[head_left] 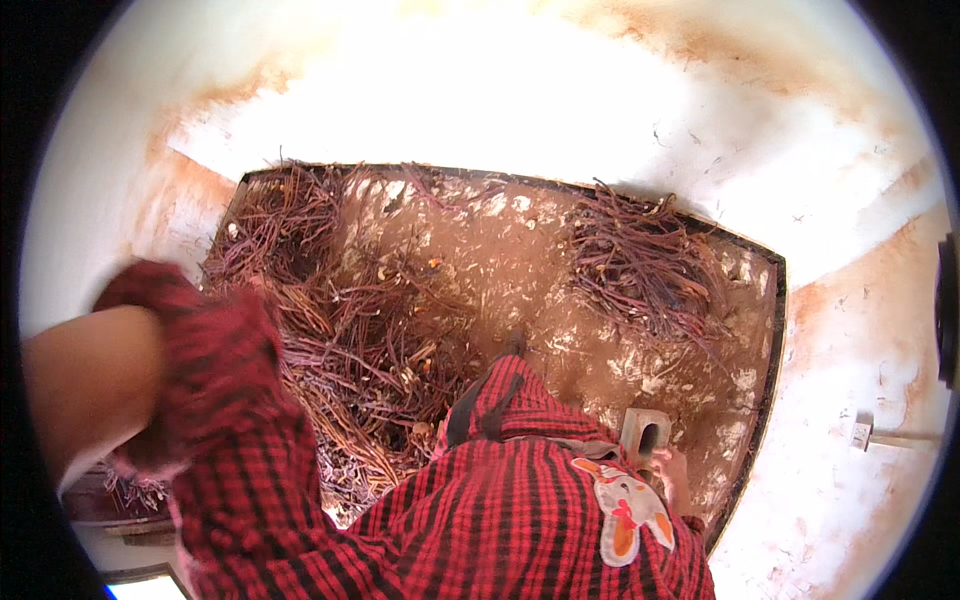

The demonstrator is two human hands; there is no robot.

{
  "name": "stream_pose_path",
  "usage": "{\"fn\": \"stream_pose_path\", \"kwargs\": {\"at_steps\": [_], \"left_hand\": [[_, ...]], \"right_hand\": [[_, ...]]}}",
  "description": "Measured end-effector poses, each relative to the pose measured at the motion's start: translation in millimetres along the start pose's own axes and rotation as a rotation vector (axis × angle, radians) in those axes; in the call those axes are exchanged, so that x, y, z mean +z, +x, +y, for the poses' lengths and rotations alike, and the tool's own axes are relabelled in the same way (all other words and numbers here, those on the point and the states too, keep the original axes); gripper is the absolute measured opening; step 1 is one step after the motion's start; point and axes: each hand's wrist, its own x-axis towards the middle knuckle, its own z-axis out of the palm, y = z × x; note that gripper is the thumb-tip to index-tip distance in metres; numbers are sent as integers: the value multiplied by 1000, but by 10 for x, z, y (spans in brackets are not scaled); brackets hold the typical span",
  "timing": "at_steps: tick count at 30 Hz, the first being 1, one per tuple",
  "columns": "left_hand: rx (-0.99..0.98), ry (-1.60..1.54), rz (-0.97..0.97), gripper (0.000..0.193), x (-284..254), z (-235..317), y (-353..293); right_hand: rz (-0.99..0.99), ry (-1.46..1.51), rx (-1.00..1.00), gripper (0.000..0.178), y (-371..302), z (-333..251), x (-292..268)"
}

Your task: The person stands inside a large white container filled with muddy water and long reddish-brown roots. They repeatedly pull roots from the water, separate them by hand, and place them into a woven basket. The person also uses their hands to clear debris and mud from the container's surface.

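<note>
My left arm (235, 400), in a red-and-black checked sleeve, is raised and bent at the left. Its bare forearm (90, 385) crosses close in front and runs off the left edge, so the left hand is out of sight. At the lower right, my right hand (676, 478) has its fingers bent against a grey block with an oval hollow (640, 428). Part of that block is hidden behind my checked clothing (480, 520), which bears a rabbit patch (630, 505). Left of my leg, a large heap of thin purplish-brown stalks (350, 340) covers the floor.
A smaller bundle of similar stalks (645, 265) lies farther off to the right. Brown dirt and pale flecks coat the floor (490, 255). Stained white walls (500, 90) meet it along a dark border. A pale rod-like fixture (900, 440) shows on the right wall.
</note>
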Motion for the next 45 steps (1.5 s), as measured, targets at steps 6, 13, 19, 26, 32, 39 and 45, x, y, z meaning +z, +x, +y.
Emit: {"fn": "stream_pose_path", "kwargs": {"at_steps": [6, 13, 19, 26, 32, 39, 45], "left_hand": [[-897, 11, -36, 47, 1156, -1657, -827], [-1146, -210, -880, 31, 2227, -3344, -3856], [-1413, -343, -911, 42, 2310, -3693, -4501], [-1329, -271, -675, 36, 2008, -4667, -4368], [-1480, -347, -504, 38, 1865, -5127, -4029], [-1624, -338, -602, 41, 2011, -5216, -4273], [-1679, -362, -599, 38, 2241, -5704, -3946]], "right_hand": [[121, -10, 40, 17, -24, 389, -87], [155, -191, 81, 17, -450, -246, 350], [80, -53, 43, 20, 74, -672, 821], [-14, -64, -154, 25, 604, -2305, 1897], [-78, -196, -204, 32, 961, -2826, 2304], [-8, -9, 194, 25, 1184, -2844, 2199], [-5, -164, 220, 18, 1936, -3101, 2002]]}}
